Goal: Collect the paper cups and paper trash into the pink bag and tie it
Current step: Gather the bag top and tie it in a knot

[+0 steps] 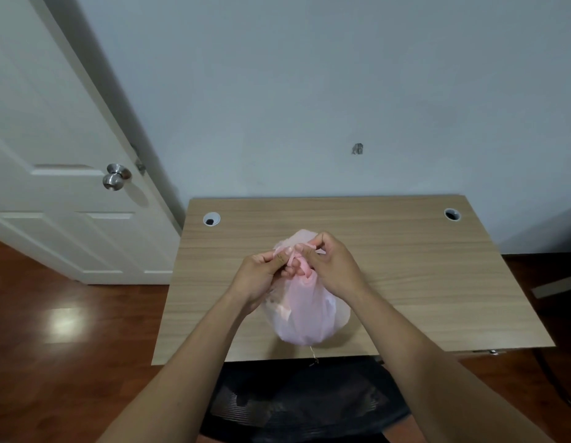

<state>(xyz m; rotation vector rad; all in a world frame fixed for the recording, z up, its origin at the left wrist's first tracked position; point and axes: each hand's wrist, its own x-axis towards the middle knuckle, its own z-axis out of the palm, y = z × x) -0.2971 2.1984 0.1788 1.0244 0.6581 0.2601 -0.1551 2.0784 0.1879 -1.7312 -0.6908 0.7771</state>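
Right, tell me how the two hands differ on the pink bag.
The left hand pinches the pink bag handles from the left, knuckles sideways. The right hand sits higher, fingers curled down over the knot. Both are closed on the gathered top above the desk.

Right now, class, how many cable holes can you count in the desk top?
2: left cable hole at the far-left corner, right cable hole at the far-right corner. The pink bag might hide others.

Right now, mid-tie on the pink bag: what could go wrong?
1. The pink bag is thin plastic; the left hand and right hand pulling its handles could tear them.
2. The full bag sits near the desk front edge; a tug could tip it off.
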